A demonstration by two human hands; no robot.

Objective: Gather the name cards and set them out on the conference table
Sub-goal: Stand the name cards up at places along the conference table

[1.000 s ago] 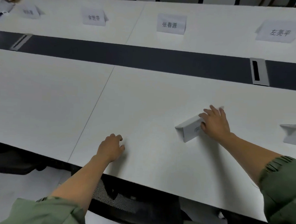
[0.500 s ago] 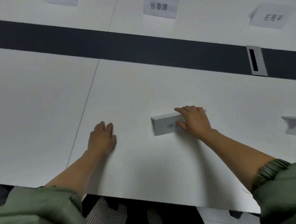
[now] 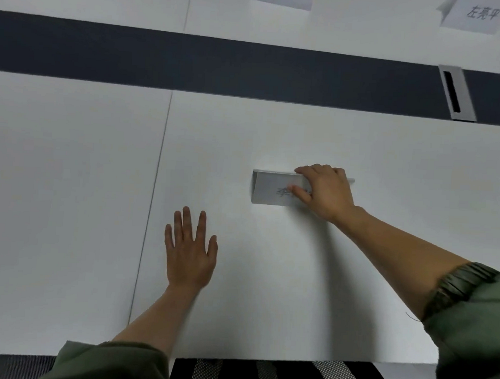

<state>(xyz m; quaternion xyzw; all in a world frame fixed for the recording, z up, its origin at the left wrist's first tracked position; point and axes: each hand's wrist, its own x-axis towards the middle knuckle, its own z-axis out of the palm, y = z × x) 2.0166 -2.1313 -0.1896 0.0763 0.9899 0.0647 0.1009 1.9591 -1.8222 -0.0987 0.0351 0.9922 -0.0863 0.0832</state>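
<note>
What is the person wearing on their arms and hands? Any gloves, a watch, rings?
Both hands, left hand and right hand, are bare: no gloves, rings or watch show. Each arm has an olive-green sleeve pushed up the forearm, with a gathered, ribbed cuff.

A white table (image 3: 68,208) fills nearly the whole view, its panels meeting at a thin seam (image 3: 152,207). A dark strip (image 3: 220,66) runs across the middle, holding a grey cable slot (image 3: 455,93). A black mesh chair (image 3: 285,378) sits at the near edge. Soft, even light.
</note>
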